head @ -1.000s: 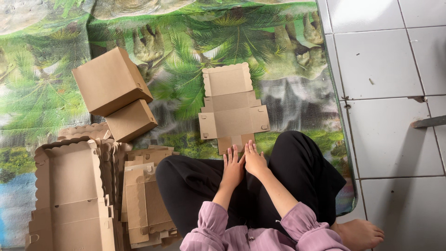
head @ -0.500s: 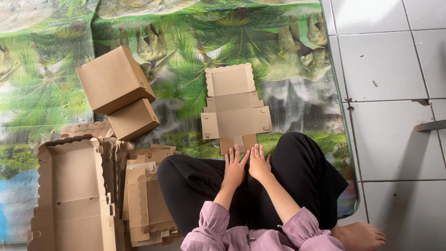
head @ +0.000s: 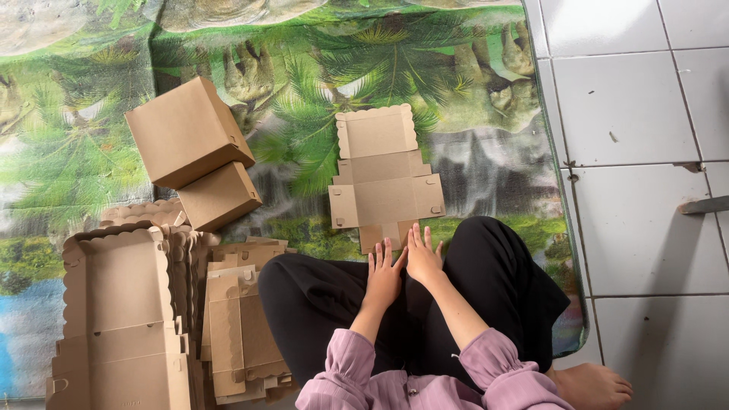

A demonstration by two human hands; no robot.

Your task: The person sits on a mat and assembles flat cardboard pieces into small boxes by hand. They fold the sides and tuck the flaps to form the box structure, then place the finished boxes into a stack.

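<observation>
Seated cross-legged on a printed mat (head: 114,152) with palm trees, beside white floor tiles (head: 645,114). Flat cardboard blank (head: 386,178) laid out just ahead of the knees, scalloped flap pointing away, near tab almost under the fingertips. Left hand (head: 385,277) flat and open, fingers spread, resting on the black trousers (head: 319,304) — gripping nothing. Right hand (head: 422,258) likewise open and empty, fingertips reaching to the blank's near edge; touching it or just short of it, hard to tell.

Off to the left: two folded boxes (head: 190,133), the smaller tucked against the larger. Nearer the knee, a loose stack of unfolded blanks (head: 121,304) with scalloped edges, and a second, narrower pile (head: 239,326) beside it.

Judging from the layout, folding the blank looks like the work in hand. Best done by drawing the sheet closer first, then creasing along the scored lines with both thumbs — side walls up before the front tab, so the slots meet cleanly. Pressing away from the score would risk buckling the thin card.
</observation>
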